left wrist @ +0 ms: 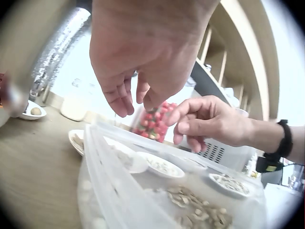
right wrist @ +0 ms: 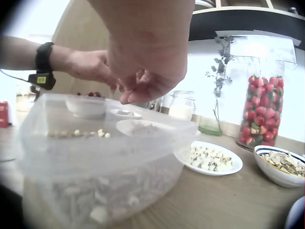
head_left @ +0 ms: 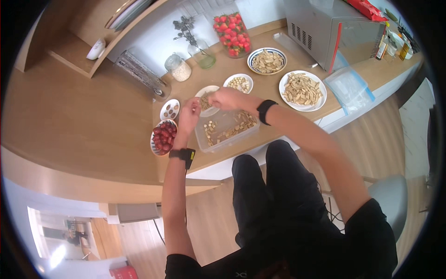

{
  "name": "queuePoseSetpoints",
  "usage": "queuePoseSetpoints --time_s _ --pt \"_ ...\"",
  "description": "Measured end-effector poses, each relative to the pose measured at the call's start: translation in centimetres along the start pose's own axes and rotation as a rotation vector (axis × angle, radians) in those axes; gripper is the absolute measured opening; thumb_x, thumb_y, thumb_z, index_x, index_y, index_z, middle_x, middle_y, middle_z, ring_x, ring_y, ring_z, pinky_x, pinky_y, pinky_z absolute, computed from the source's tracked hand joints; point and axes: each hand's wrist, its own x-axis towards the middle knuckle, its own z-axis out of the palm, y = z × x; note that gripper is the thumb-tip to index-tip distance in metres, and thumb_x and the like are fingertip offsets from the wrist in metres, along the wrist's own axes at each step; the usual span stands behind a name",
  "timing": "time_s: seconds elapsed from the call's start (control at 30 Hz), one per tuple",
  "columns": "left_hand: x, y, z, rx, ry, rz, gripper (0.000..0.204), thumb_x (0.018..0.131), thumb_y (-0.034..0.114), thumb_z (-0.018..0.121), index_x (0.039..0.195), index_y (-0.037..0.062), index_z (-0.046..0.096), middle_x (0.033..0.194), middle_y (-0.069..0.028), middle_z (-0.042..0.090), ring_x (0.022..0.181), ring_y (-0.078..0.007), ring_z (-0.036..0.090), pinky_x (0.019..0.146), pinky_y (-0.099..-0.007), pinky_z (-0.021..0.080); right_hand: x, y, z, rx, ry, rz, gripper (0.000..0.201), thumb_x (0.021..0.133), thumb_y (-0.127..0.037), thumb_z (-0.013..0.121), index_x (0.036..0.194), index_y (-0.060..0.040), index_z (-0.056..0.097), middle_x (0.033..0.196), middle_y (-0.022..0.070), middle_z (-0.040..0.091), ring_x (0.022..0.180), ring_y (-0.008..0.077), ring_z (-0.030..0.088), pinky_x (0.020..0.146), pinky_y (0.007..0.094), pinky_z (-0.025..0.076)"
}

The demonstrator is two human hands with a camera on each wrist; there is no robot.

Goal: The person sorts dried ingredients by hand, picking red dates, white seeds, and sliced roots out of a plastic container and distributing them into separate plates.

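Above a small white plate of thin brown pieces (head_left: 206,103), my two hands face each other with fingers pointing inward. The left hand (left wrist: 143,52) hangs with bent fingers, thumb apart from them, and nothing shows in its grasp. My right hand (left wrist: 209,121) has its fingers curled and thumb close to the forefinger; whether it pinches something small I cannot tell. Just below and in front of both hands stands a clear plastic box (head_left: 211,146). It has small round pale pieces (head_left: 210,130) at its left and brown dried slices (head_left: 239,125) at its right.
Left of the box are a bowl of red dates (head_left: 163,137) and a small plate of brown pieces (head_left: 170,109). Behind stand a plate of pale pieces (head_left: 239,83), a striped bowl of slices (head_left: 267,62), a jar (head_left: 178,68) and a strawberry container (head_left: 232,35). A white plate (head_left: 303,90) lies right.
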Motion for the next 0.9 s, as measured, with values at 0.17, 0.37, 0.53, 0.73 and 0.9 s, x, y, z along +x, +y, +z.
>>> queuePoseSetpoints --time_s 0.17,0.37,0.53,0.73,0.9 --pt "-5.5 3.7 2.1 0.065 -0.499 0.068 0.036 0.08 0.012 0.068 0.115 0.0037 0.062 0.099 -0.0185 0.066 0.098 -0.0324 0.063 0.083 -0.0421 0.051 -5.8 0.0 1.5 -0.158 -0.38 -0.238 0.022 0.077 -0.019 0.071 0.097 -0.0111 0.066 0.091 0.0128 0.068 0.084 0.0335 0.066 0.072 0.0464 0.051" --pt "-5.8 3.7 3.2 0.242 -0.579 0.038 0.033 0.074 0.012 0.072 0.104 0.0017 0.063 0.098 -0.0208 0.064 0.107 -0.0364 0.057 0.09 -0.0457 0.046 -5.7 -0.2 2.5 -0.186 -0.46 -0.032 0.025 0.071 -0.02 0.075 0.095 -0.0152 0.07 0.086 0.0107 0.07 0.086 0.0342 0.067 0.068 0.0469 0.052" --pt "-5.6 1.8 4.2 0.109 -0.631 0.028 0.021 0.074 0.001 0.07 0.092 0.0017 0.059 0.082 -0.0128 0.063 0.075 -0.0244 0.062 0.068 -0.0359 0.05 -5.8 -0.1 2.3 -0.2 -0.468 -0.001 0.016 0.069 -0.017 0.074 0.084 -0.0135 0.07 0.084 0.0106 0.07 0.081 0.0345 0.066 0.065 0.0465 0.051" --pt "-5.7 2.7 4.2 0.092 -0.611 0.028 0.015 0.074 -0.003 0.063 0.087 0.0007 0.06 0.073 -0.0129 0.062 0.067 -0.0235 0.061 0.063 -0.036 0.05 -5.7 -0.6 1.7 -0.116 -0.391 0.043 0.009 0.069 -0.007 0.066 0.077 -0.0094 0.064 0.074 0.01 0.066 0.073 0.0319 0.064 0.062 0.0442 0.047" --pt "-5.8 3.7 4.0 0.156 -0.462 -0.016 0.018 0.073 0.0 0.06 0.09 -0.0015 0.063 0.076 -0.0212 0.061 0.074 -0.0351 0.062 0.068 -0.0432 0.049 -5.5 -0.5 1.6 -0.026 -0.357 0.049 0.013 0.067 -0.003 0.064 0.078 -0.01 0.065 0.076 0.0089 0.066 0.073 0.031 0.064 0.063 0.0426 0.047"
